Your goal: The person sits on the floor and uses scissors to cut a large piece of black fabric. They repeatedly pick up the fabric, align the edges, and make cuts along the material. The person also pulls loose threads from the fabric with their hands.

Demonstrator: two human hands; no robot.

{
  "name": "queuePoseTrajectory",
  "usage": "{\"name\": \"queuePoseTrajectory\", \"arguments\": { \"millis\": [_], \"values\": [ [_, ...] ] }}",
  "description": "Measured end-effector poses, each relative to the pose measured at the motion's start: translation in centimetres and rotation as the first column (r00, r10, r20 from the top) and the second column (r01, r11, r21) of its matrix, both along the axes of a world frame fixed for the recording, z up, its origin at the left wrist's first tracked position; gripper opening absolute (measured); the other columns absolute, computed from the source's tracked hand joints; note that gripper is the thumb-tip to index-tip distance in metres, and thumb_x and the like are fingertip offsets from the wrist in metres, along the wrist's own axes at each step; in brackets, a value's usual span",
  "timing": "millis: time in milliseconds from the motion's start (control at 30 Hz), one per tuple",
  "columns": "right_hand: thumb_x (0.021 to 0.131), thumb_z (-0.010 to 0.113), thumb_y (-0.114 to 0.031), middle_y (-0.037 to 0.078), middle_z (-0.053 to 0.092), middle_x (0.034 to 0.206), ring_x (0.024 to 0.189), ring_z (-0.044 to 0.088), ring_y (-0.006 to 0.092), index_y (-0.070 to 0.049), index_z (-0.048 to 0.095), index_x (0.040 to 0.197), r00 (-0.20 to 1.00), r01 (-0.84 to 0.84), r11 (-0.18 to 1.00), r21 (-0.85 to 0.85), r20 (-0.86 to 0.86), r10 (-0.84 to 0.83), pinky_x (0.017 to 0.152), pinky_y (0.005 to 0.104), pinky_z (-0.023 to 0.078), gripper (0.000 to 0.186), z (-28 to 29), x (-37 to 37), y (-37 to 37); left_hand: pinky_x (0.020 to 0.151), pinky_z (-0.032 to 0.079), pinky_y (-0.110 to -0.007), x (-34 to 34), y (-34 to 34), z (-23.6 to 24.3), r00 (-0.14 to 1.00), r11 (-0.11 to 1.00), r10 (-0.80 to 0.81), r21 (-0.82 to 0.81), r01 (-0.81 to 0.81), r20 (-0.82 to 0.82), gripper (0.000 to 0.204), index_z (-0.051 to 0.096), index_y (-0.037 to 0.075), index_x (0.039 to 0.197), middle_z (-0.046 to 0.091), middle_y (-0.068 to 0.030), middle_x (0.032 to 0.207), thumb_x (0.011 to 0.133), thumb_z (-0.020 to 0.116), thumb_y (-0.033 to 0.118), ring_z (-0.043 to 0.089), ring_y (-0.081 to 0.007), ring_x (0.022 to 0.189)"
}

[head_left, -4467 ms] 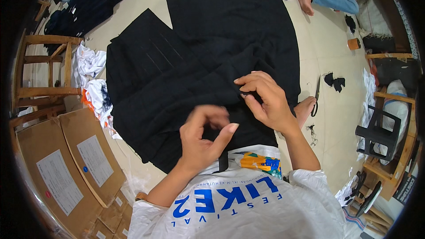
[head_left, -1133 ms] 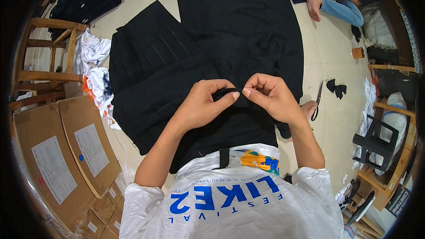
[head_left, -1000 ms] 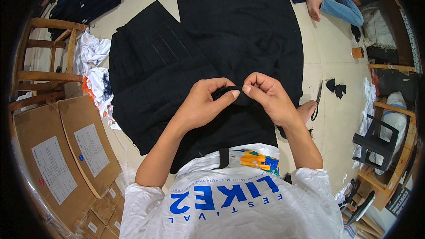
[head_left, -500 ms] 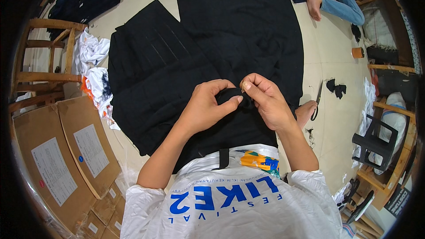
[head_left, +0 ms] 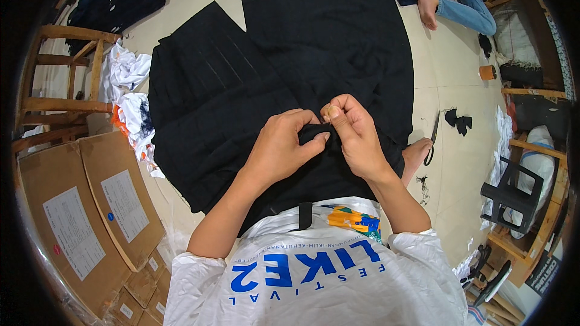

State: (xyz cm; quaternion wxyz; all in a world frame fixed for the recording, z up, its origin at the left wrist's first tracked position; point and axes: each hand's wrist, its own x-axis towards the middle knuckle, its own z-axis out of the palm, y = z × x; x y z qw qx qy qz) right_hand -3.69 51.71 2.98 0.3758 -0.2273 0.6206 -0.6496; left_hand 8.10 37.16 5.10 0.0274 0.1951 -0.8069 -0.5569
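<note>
Across the pale floor (head_left: pixel 450 175) in the head view, your black cloth (head_left: pixel 326 36) lies spread out, its near part reaching your white shirt (head_left: pixel 272 293). Over that near part, your left hand (head_left: pixel 281 145) is partly curled, a raised fold (head_left: pixel 314 134) of the cloth held between thumb and fingers. Just right of that fold, your right hand (head_left: pixel 359 139) has thumb and fingertips pinched together; anything thin between them is too small to tell. The fold seems to be the spot in work, and you can't read whether any of it is finished. Fine pale lines (head_left: pixel 226 61) mark the cloth's left part; its far edge looks raw. Scissors (head_left: pixel 435 125) and black scraps (head_left: pixel 459 121) lie right of the cloth, apart from it.
</note>
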Motion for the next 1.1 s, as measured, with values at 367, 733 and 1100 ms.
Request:
{"name": "queuePoseTrajectory", "arguments": {
  "millis": [367,733,1100],
  "values": [
    [0.111,0.058,-0.017,0.003,0.062,0.096,0.087,0.055,0.0083,-0.005,0.058,0.106,0.979,-0.020,0.996,-0.088,-0.205,0.002,0.080,0.0247,0.047,0.013,3.2,0.4,0.8,0.062,0.048,-0.032,0.3,0.0,1.1,0.966,0.929,-0.029,-0.365,-0.070,-0.259,0.011,0.075,0.003,0.093,0.067,-0.0094,0.083,0.084,0.081,0.006,0.065,-0.0224,0.072],
    [0.094,0.079,-0.018,0.014,0.069,0.117,0.115,0.064,0.0328,-0.005,0.068,0.119,0.680,0.040,0.998,0.054,-0.733,0.013,0.107,0.0450,0.045,0.031,2.9,0.1,1.7,0.072,0.052,-0.028,0.3,-0.9,0.7,0.925,0.993,0.119,0.018,-0.121,-0.359,0.012,0.076,0.000,0.100,0.073,-0.0089,0.089,0.089,0.077,0.002,0.069,-0.0169,0.080],
    [0.110,0.054,-0.018,0.015,0.065,0.090,0.083,0.065,0.0297,-0.001,0.061,0.103,0.869,-0.015,0.997,0.075,-0.493,0.050,0.079,0.0402,0.050,0.019,2.8,-1.5,-0.7,0.073,0.046,-0.024,0.1,-1.5,1.6,0.970,0.954,0.202,0.252,-0.162,-0.139,0.019,0.072,-0.001,0.098,0.069,0.0022,0.085,0.100,0.075,0.018,0.059,-0.0064,0.080]
  ]
}}
